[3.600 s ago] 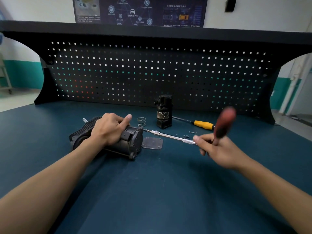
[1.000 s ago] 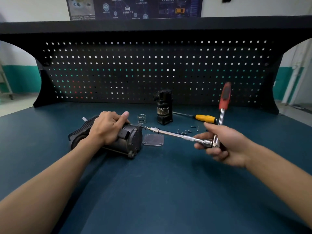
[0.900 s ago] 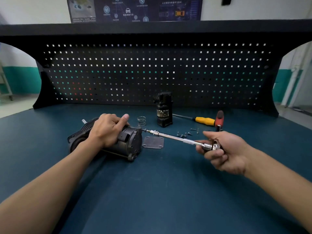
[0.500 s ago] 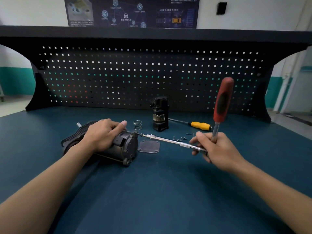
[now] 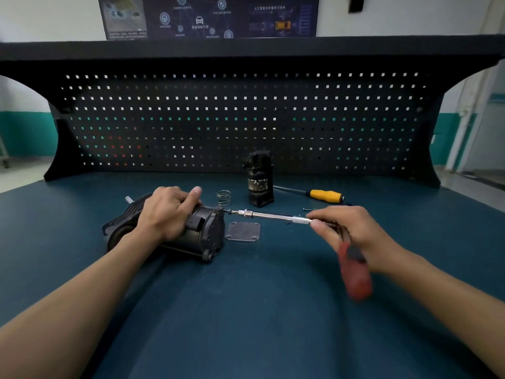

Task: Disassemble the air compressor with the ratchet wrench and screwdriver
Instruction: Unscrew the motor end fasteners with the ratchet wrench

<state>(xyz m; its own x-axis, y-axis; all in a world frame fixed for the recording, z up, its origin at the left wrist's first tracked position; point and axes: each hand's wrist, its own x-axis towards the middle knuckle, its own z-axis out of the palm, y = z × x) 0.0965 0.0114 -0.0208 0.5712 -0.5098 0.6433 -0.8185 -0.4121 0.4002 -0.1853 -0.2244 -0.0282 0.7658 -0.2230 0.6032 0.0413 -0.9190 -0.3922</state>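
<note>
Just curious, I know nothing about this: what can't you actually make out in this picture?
Head view:
The ratchet wrench handle: motion-blurred.
Wrench head: hidden inside the right hand.
Fastener at the extension tip: too small to identify.
The air compressor top: covered by the left hand.
Loose screws near the screwdriver: too small to count.

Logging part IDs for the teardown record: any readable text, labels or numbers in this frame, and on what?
Nothing can be quoted.
Wall poster: Chinese headings and captions, too small and blurred to read.
Label on the upright black part: pale worn marks, unreadable.
Air compressor, ratchet wrench, screwdriver: no text visible.
</note>
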